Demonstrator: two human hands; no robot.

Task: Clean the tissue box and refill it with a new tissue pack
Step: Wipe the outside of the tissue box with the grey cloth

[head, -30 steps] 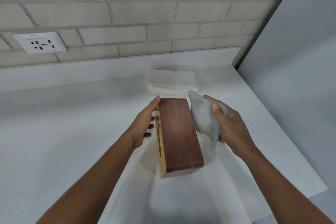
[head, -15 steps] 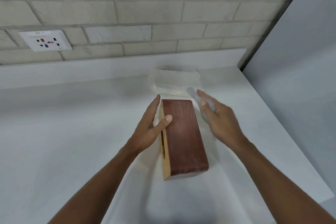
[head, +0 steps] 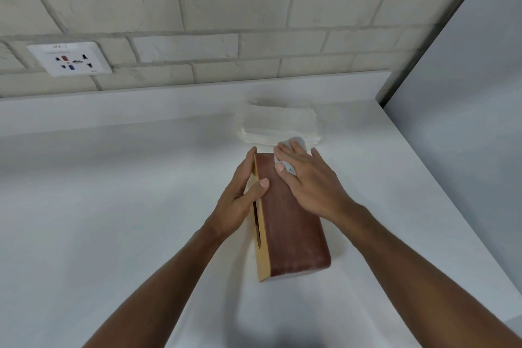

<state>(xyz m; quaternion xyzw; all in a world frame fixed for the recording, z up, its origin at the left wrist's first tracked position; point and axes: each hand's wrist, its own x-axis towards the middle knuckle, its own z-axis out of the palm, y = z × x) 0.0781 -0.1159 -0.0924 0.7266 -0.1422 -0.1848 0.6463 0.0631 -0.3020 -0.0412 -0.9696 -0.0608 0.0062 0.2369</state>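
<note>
My left hand (head: pixel 238 200) grips the tissue box (head: pixel 293 232) on the desk (head: pixel 113 206); my right hand (head: pixel 309 185), fingers flat, presses a cloth (head: pixel 288 169) onto it.

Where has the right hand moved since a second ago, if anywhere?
Yes. The right hand has gone left, from beside the tissue box onto its far end, closer to the tissue pack, pressing the cloth there.

Soft even light, faint shadows, wide-angle bowing
</note>
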